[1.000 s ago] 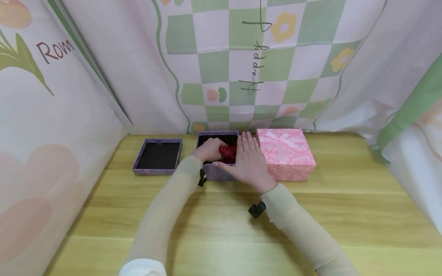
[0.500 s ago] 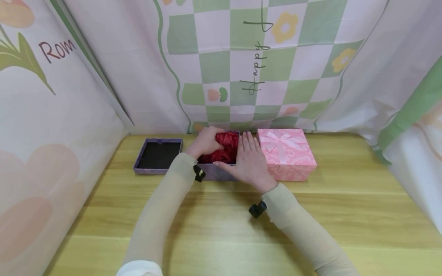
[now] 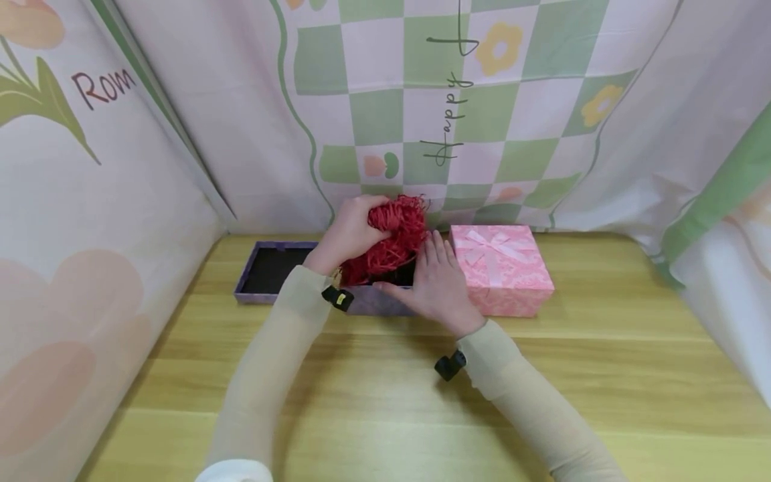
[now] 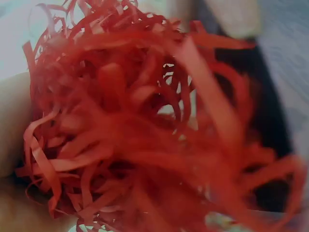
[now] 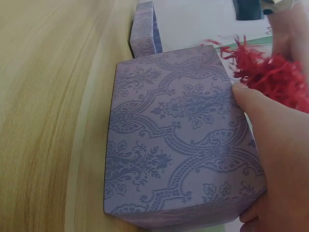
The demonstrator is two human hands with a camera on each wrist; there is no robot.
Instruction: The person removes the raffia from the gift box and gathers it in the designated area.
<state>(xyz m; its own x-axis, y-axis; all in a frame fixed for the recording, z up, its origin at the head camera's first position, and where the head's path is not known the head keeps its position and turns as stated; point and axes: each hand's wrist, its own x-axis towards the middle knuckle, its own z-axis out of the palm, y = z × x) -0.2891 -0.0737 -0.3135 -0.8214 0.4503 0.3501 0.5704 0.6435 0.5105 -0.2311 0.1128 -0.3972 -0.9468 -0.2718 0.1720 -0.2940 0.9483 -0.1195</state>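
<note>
Red shredded paper (image 3: 402, 231), lifted since the earlier frame, bulges above the rim of the purple box (image 3: 378, 302), gripped in the curled fingers of the left hand (image 3: 351, 231), while the right hand (image 3: 441, 289), fingers straight, rests against that box's right side.

- Yellowish wood-grain bench (image 3: 385, 408), a pale sheen across its front part.
- On it, toward the right, a closed pink patterned gift box (image 3: 506, 300), pale ribbon bow (image 3: 489, 246) on top.
- Behind, a hanging fabric backdrop (image 3: 375, 115), checked green and white, with yellow flowers (image 3: 498, 48) and sideways "Happy" lettering.
- At left, white cloth (image 3: 126, 194) printed with a peach tulip (image 3: 30, 23) and "Rom".
</note>
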